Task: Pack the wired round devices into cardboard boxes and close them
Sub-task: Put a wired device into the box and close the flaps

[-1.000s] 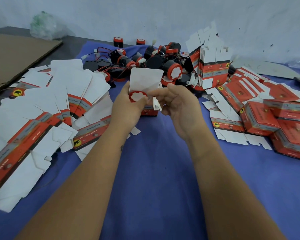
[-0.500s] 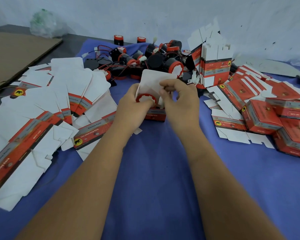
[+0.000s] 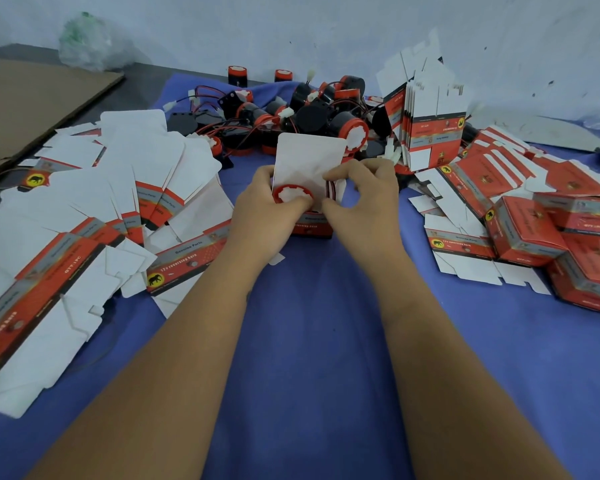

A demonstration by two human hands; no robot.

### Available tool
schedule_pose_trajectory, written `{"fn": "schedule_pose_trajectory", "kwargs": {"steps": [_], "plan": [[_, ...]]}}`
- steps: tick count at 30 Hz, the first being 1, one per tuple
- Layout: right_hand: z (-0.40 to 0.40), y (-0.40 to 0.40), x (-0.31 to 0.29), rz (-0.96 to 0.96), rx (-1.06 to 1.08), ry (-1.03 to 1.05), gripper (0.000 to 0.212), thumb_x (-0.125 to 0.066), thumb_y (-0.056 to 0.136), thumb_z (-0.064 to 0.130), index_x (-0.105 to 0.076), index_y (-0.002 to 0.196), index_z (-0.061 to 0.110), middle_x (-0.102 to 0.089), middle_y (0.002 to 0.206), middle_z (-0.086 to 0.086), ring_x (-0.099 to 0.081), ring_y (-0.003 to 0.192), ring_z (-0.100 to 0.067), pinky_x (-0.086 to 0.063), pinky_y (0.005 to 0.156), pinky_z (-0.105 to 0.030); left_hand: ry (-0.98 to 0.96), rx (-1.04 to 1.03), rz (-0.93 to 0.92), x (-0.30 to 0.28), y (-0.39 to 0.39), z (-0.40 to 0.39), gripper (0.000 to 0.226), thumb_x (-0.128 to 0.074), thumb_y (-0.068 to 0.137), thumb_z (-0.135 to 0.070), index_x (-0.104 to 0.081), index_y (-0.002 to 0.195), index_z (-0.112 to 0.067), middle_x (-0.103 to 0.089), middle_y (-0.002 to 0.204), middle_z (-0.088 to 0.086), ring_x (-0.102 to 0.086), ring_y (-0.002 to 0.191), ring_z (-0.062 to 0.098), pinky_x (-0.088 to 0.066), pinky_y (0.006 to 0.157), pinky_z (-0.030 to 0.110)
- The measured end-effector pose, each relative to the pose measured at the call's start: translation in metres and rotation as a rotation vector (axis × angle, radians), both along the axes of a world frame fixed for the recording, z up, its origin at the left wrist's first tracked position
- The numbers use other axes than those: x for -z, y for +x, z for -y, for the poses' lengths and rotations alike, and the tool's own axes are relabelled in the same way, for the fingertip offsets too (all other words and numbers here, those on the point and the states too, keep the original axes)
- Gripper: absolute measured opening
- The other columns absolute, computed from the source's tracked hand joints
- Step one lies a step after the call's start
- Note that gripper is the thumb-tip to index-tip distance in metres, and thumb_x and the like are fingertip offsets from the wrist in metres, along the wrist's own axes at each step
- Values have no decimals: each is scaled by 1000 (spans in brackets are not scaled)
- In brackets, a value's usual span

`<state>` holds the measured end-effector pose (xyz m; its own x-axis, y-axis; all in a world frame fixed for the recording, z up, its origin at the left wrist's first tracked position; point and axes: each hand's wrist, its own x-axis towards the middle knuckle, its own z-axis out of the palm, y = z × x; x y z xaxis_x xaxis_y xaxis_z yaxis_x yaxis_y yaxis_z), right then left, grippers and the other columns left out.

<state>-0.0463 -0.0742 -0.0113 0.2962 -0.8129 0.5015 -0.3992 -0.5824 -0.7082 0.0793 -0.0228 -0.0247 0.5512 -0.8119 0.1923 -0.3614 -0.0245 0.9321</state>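
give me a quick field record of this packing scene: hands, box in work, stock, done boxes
left hand: left hand grips the open box and thumbs the round device down
right hand: right hand pinches the red-black wire at the box's right side
box state: top flap upright, not closed
device: red rim showing at box mouth
flat boxes: flat box blanks spread at left
unpacked devices: device pile behind the box
closed boxes: closed boxes at right
surface: blue cloth

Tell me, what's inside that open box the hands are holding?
A round device with a red rim sits in the open box, with its red and black wire being tucked in beside it. The left hand and right hand cover the rest of the inside.
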Motion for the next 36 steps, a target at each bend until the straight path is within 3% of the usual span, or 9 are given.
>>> {"fn": "schedule_pose_trajectory", "kwargs": {"steps": [9, 14, 16, 19, 22, 24, 26, 30, 36], "plan": [[-4, 9, 2, 24, -44, -47, 5, -64, 80, 0, -67, 84, 1, -46, 103, 0, -50, 97, -20, -42, 76, -21, -6, 32, 1, 0, 1, 0, 41, -65, 88, -32, -48, 125, -36, -57, 94, -27, -55, 88, -9, -40, 67, 12], [-9, 7, 3, 13, -100, -10, 50, -59, 81, 5, -58, 127, 24, -60, 111, 5, -55, 110, -16, -48, 89, -30, 3, 39, 7, -1, 0, -1, 37, -63, 89, -34, -44, 120, -43, -52, 88, -32, -52, 77, -18, -36, 60, 6], [-9, 5, 4, 11, -117, 63, 46, -57, 85, 14, -57, 128, 29, -65, 112, 7, -57, 108, -13, -50, 91, -35, 4, 52, -20, 0, 1, 0, 31, -60, 90, -35, -45, 115, -47, -53, 91, -31, -52, 82, -13, -36, 65, 10], [-7, 5, 2, -5, -125, 119, 34, -44, 89, 28, -68, 113, 23, -69, 108, 6, -58, 104, -11, -47, 94, -43, -36, 96, -194, -3, 1, -1, 12, -49, 95, -41, -57, 101, -47, -66, 95, -21, -63, 87, -2, -45, 70, 17], [-8, 6, 2, -91, -109, 72, 37, -39, 93, 25, -72, 111, 19, -70, 111, 4, -59, 106, -14, -41, 101, -46, -82, 104, -488, -7, 1, -2, 39, -34, 101, -35, -69, 109, -21, -74, 89, -3, -70, 80, 9, -53, 63, 21], [-7, 6, 5, -109, -104, 63, 32, -45, 98, 19, -71, 116, 20, -67, 120, 6, -55, 116, -13, -39, 106, -45, -67, 98, -430, -9, 4, -2, 40, -31, 102, -26, -71, 104, -18, -75, 81, -5, -70, 73, 7, -52, 58, 17], [-6, 6, 5, -87, -118, 84, 30, -47, 98, 14, -71, 117, 19, -65, 123, 8, -53, 119, -8, -40, 106, -39, -54, 108, -326, -9, 5, -2, 32, -38, 101, -24, -68, 111, -22, -75, 94, -6, -71, 87, 9, -55, 72, 24], [-4, 1, 5, 131, -188, 270, 27, -51, 99, 13, -72, 115, 16, -66, 109, 20, -55, 97, 17, -43, 85, -4, -19, 90, -169, -5, 7, -4, 31, -49, 96, -14, -54, 122, -29, -65, 112, -11, -62, 103, 8, -50, 85, 28], [5, 1, 7, 392, -67, 325, 38, -60, 90, 2, -57, 122, 23, -59, 120, 7, -60, 99, -1, -48, 75, -7, -87, 31, -159, -6, 6, -2, 31, -55, 93, -8, -51, 104, -37, -66, 109, -14, -63, 98, 3, -48, 73, 20]]}}
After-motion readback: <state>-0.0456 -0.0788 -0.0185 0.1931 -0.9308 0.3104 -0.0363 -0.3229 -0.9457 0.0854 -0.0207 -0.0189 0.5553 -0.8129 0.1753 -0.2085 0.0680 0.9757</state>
